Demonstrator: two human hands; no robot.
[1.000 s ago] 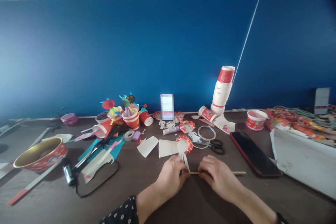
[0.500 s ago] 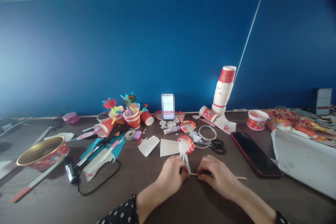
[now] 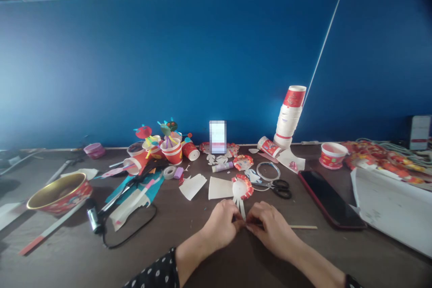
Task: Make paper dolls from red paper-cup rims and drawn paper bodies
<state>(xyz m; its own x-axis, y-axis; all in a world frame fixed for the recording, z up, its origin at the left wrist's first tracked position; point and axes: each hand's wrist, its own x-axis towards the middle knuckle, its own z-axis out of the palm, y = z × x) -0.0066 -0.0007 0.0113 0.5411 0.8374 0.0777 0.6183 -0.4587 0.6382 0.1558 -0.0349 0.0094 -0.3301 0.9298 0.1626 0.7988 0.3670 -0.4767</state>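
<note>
Left hand [image 3: 224, 222] and right hand [image 3: 270, 222] meet at their fingertips low over the table [image 3: 258, 272], thumbs pressed to forefingers with the other fingers curled in. The right has hold of a thin stick [image 3: 305, 227], whose bare end juts out past its outer side, level with the table; so slim a rod probably sits more securely lying across under the palm. The left appears to pinch the hidden end of that stick together with the tip of a narrow paper strip [image 3: 242, 210], though the fingers cover just how the two lie against each other. That strip hangs from a cut paper cup [image 3: 240, 186] lying flat just beyond the hands, its uncut flap [image 3: 220, 188] spread to the left and red-and-white curls [image 3: 250, 189] rounding its right side. Turned this way, the straight strips point at the person, which likely keeps them within easy reach of both hands. Scissors [image 3: 281, 189] rest just right of the cup with their handles outward, a handy angle for the right hand. Farther back, a screen [image 3: 218, 137] stands upright facing the person, presumably for viewing.
</note>
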